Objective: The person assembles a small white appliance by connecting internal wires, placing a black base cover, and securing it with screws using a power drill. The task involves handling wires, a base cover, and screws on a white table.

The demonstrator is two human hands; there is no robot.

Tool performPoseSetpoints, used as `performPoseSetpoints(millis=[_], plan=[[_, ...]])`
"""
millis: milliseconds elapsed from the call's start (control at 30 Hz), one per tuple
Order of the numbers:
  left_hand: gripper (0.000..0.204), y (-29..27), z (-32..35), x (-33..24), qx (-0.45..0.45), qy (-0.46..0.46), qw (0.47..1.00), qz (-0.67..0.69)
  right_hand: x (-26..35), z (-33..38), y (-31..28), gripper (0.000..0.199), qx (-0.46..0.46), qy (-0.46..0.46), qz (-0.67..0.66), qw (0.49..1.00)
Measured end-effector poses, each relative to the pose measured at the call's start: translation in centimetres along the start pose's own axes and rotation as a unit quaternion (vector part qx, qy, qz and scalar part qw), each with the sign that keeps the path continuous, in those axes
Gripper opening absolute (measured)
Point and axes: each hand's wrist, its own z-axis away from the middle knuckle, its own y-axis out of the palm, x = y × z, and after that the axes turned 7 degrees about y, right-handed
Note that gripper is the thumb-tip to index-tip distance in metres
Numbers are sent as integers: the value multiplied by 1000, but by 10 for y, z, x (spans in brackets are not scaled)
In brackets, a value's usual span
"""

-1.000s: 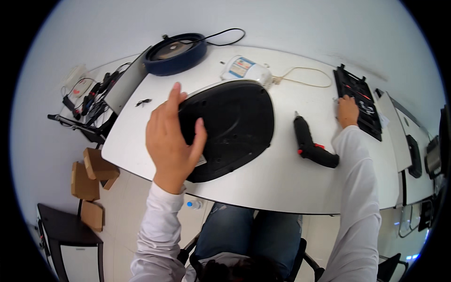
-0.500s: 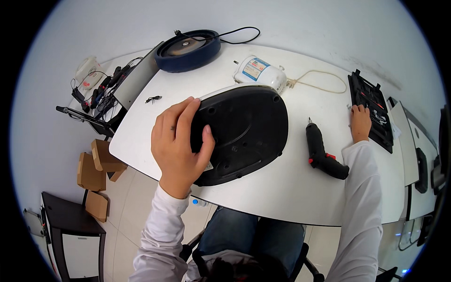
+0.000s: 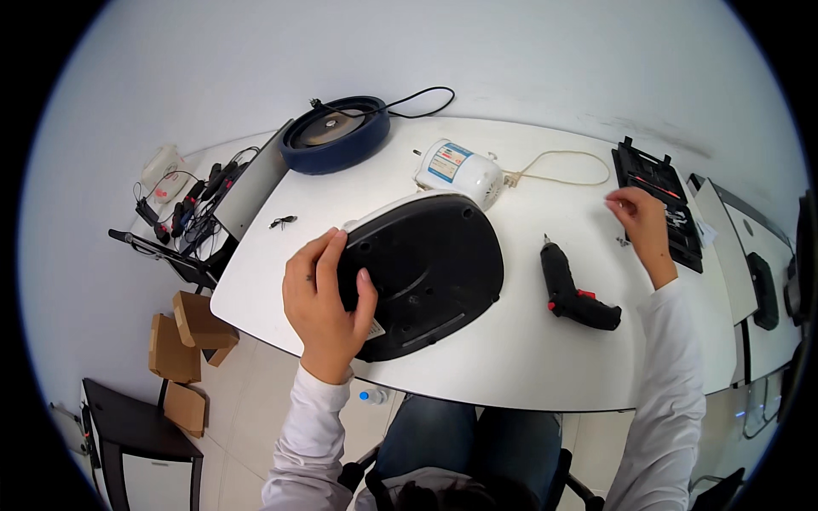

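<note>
A rounded appliance base (image 3: 430, 277) stands tilted on the white table, its black underside facing me and a white shell showing along the top edge. My left hand (image 3: 328, 298) grips its left edge, thumb on the black underside and fingers over the rim. My right hand (image 3: 641, 226) is raised over the table with thumb and fingertips pinched together; anything between them is too small to make out. Close below it lie a few small metal screws (image 3: 623, 242). A black cordless screwdriver (image 3: 573, 289) with red buttons lies between the base and my right forearm.
Behind the base lies a white motor housing (image 3: 460, 170) with a cord. A dark blue round part (image 3: 336, 140) with a black cable is at the far left. An open black tool case (image 3: 660, 204) sits right of my right hand. A short black cable (image 3: 283, 221) lies leftward.
My right hand has lifted off the tabletop beside the tool case and moved slightly left, fingertips pinched. My left hand keeps its hold on the base. The whole view has shifted slightly.
</note>
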Motion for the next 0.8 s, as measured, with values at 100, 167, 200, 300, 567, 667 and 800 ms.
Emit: performPoseSetpoints(millis=[100,167,200,300,567,667,800], plan=[[41,-2,1,2,-1,-2,1000,-1,76,8,0,11,40,-46,-115,992],[40,-3,1,1,-8,-27,999,18,107,16,8,13,86,-6,-217,972],[40,-5,0,0,-11,-40,999,25,124,21,12,15,111,9,-269,957],[41,-8,-5,0,21,-76,997,14,149,31,29,19,148,40,-358,921],[38,-17,-5,7,22,-32,999,-1,178,41,66,15,105,78,-472,872],[40,-18,-3,13,12,-29,1000,1,178,39,82,13,62,38,-503,861],[38,-19,2,14,-6,-22,1000,-7,187,43,94,10,107,39,-572,812]])
